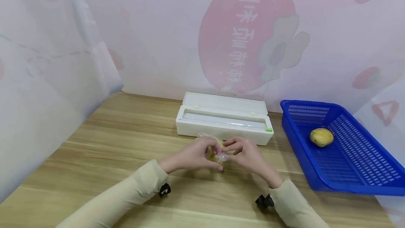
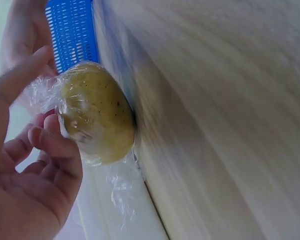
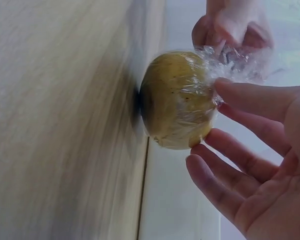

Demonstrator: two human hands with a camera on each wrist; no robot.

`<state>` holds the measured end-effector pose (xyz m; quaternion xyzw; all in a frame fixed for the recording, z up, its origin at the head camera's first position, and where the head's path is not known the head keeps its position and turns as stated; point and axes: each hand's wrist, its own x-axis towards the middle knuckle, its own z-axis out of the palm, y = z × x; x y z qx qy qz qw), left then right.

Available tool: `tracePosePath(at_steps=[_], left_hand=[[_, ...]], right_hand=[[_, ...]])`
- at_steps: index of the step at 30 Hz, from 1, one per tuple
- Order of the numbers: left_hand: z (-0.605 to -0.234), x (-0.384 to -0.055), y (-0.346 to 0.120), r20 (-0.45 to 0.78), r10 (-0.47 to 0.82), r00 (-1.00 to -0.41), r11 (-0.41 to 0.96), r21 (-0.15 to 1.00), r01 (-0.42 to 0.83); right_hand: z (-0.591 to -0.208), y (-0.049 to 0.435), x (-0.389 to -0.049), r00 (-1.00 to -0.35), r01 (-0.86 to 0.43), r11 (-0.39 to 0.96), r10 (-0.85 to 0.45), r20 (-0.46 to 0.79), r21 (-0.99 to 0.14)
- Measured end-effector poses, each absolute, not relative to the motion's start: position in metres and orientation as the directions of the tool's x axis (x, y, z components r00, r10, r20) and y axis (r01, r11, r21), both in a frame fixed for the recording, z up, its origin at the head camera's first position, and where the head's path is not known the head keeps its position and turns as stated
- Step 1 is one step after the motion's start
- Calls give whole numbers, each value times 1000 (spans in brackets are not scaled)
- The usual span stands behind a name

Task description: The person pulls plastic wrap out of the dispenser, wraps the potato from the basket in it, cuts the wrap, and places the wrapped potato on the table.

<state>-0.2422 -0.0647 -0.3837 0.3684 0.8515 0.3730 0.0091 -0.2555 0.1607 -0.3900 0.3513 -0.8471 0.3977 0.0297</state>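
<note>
A yellow, dark-specked potato (image 2: 97, 112) rests on the table, wrapped in clear cling film (image 3: 230, 65) that is bunched into a crinkled tuft on its upper side. My left hand (image 1: 197, 154) curls over the potato from the left, fingertips at the gathered film and thumb extended along the near side. From the right, my right hand (image 1: 248, 156) pinches the bunched film between thumb and index finger, its other fingers spread loosely beside the potato. A loose strip of film (image 2: 122, 195) trails from the potato's far side.
Behind my hands lies a white cling film box (image 1: 224, 134), lid raised, with the film roll (image 1: 221, 119) inside and a green tab at its right end. To the right, a blue plastic basket (image 1: 303, 154) holds another yellow potato (image 1: 321, 137). A printed curtain (image 1: 158, 45) hangs behind the table.
</note>
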Motion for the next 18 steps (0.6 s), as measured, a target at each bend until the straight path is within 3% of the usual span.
tracePosePath(at_steps=[10,18], left_hand=[[-391,-242,-54,305,503,-809,483,677,556],[-390,-235,-47,272,353,-895,491,761,425]], right_hand=[[-387,159,-255,-761,-590,401,-566,317,-700],[-389,157,-254,-771,-569,374,-552,317,-732]])
